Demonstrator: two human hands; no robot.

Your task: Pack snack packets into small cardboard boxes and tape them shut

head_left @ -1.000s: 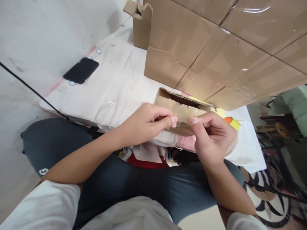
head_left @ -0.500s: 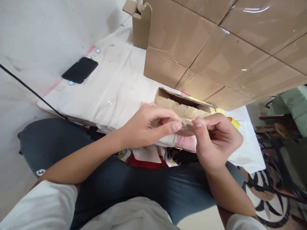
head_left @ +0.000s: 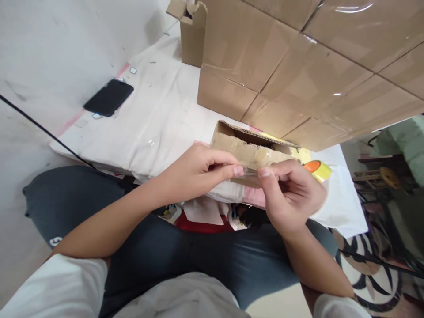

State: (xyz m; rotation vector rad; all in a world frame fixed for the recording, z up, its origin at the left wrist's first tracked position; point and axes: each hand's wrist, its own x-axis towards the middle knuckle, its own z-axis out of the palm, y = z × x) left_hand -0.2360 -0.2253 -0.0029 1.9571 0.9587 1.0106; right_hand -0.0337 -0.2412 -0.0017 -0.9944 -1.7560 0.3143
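Observation:
Between my hands stretches a short strip of clear tape [head_left: 251, 171], its ends pinched between thumb and forefinger on each side. My left hand [head_left: 205, 170] grips the left end, and my right hand [head_left: 289, 190] holds the right end. Just behind the strip lies a small cardboard box [head_left: 228, 143] with an open slot along its top and a ragged edge. Clear tape shines on the front of that box. My fingers hide part of its lower front. To the right of my right hand sits a tape roll [head_left: 317, 168] with an orange core.
Stacked, taped cardboard boxes [head_left: 281, 66] form a wall behind the small box. A box with raised flaps [head_left: 192, 39] stands at their left end. A black phone [head_left: 109, 97] lies at the left on the white cloth [head_left: 159, 110]. A thin black cord [head_left: 43, 128] crosses the left side.
Both hands have shifted slightly left and the tape strip between them shows straighter. More of the tape roll has come into view beside my right hand.

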